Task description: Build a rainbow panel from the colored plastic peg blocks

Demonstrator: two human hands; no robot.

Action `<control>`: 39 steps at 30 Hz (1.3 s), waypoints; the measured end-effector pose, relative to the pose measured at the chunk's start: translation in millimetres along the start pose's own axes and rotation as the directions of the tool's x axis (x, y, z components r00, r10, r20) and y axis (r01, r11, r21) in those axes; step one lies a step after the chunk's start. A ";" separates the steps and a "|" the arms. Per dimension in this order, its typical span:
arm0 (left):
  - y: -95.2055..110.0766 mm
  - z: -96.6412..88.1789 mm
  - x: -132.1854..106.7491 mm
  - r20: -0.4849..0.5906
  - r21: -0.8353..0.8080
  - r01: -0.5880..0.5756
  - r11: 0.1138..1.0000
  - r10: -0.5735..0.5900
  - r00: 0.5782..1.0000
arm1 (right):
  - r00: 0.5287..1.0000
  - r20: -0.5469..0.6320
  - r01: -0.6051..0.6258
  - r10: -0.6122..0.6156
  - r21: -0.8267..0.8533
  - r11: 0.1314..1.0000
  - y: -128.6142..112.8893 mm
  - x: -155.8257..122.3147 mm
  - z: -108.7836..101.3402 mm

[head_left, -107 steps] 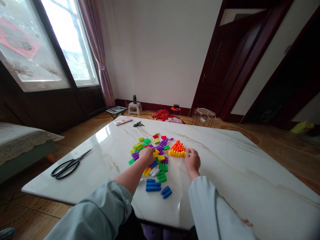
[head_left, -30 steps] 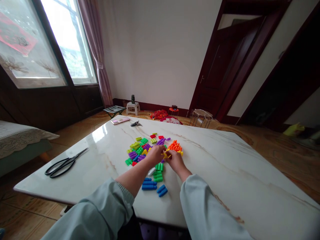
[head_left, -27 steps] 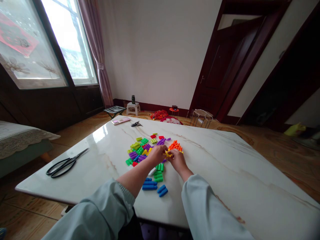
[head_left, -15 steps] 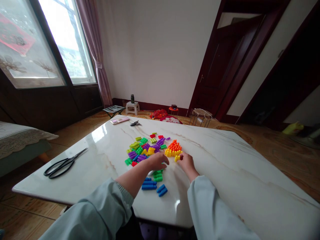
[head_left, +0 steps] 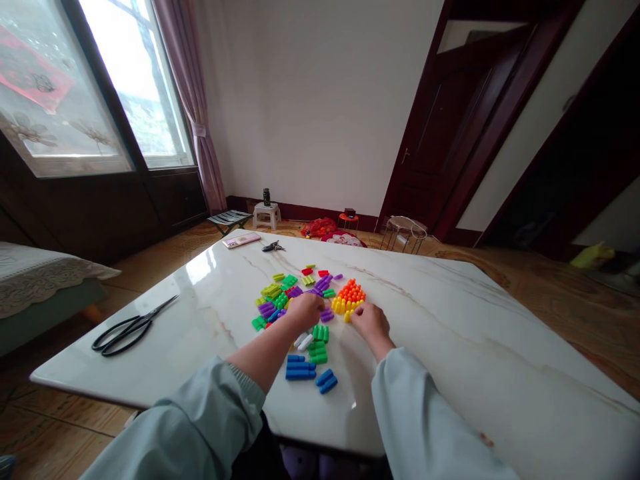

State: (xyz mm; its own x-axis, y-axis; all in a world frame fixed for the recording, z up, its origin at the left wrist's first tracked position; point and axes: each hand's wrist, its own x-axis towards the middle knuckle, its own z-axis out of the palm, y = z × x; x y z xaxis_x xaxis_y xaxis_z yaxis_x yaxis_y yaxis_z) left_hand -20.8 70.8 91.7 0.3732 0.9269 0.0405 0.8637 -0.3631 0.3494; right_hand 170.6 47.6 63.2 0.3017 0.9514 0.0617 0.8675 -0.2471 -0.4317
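A loose pile of coloured plastic building blocks (head_left: pixel 271 291) lies on the table, mostly green, purple, yellow and red. My left hand (head_left: pixel 306 311) is over its right part, fingers curled down and closed; whatever they grip is hidden. To the right stands a tight group of orange blocks (head_left: pixel 351 291) with a row of yellow blocks (head_left: pixel 341 306) along its near side. My right hand (head_left: pixel 373 325) pinches a yellow block (head_left: pixel 347 317) at the near edge of that group. Purple blocks (head_left: pixel 327 315) lie between my hands. Nearer me are white blocks (head_left: pixel 303 343), green blocks (head_left: pixel 319 350) and blue blocks (head_left: pixel 301 371).
Black-handled scissors (head_left: pixel 131 329) lie on the left of the white marble-look table (head_left: pixel 450 333). A phone (head_left: pixel 242 240) and a dark keys-like object (head_left: pixel 273 246) rest near the far edge. Beyond are a white stool (head_left: pixel 267 215) and a wire-legged stool (head_left: pixel 404 230).
My left hand has moved left and away from me over the pile, its fingers now curled down. The right hand has brought the yellow block slightly left, against the yellow row.
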 end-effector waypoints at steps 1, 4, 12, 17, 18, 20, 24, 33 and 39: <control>-3.8 -1.0 2.2 -0.049 0.003 0.057 0.998 -0.057 0.997 | 0.998 0.055 -0.013 0.014 -0.028 1.000 -1.8 -1.4 -2.1; -15.6 -1.8 6.4 -0.134 0.005 0.114 0.993 -0.112 0.985 | 0.981 0.195 0.013 0.001 -0.071 0.997 -5.0 -4.4 -2.5; -31.5 7.5 5.0 -0.005 0.097 0.024 0.995 -0.024 1.000 | 0.976 0.214 0.060 -0.051 -0.036 0.998 -2.0 -2.2 9.3; -31.9 7.2 6.5 -0.006 0.147 0.016 0.989 -0.015 1.000 | 0.976 0.214 0.059 -0.045 -0.060 0.996 -4.8 -3.6 6.7; -32.4 6.6 7.1 -0.008 0.150 0.024 0.988 -0.023 1.000 | 0.974 0.219 0.067 -0.052 -0.062 0.996 -6.5 -4.6 5.4; -34.2 5.8 8.4 -0.008 0.136 0.046 0.990 -0.045 0.999 | 0.971 0.225 0.092 -0.078 -0.056 0.994 -10.7 -6.8 2.7; -35.6 4.4 11.4 -0.084 0.016 0.082 0.997 -0.080 0.993 | 0.974 0.165 0.152 -0.152 0.012 0.988 -19.9 -10.2 2.6; 3.8 -1.2 13.1 -0.329 -0.560 -0.115 0.821 -0.093 0.940 | 0.965 -0.039 0.237 -0.259 0.553 0.799 -34.6 -7.0 7.5; 13.2 -0.8 13.4 -0.328 -0.579 -0.175 0.796 -0.031 0.944 | 0.946 -0.157 0.314 -0.285 0.669 0.674 -32.4 -9.6 -3.4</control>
State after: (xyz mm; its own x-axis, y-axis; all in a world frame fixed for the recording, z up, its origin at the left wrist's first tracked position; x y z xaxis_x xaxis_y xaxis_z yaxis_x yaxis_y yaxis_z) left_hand -4.7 78.5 97.6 0.2140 0.9177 0.3346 0.4265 -0.3960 0.8132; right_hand 140.9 45.9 79.7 0.0998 0.9413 0.3226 0.4149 0.2553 -0.8733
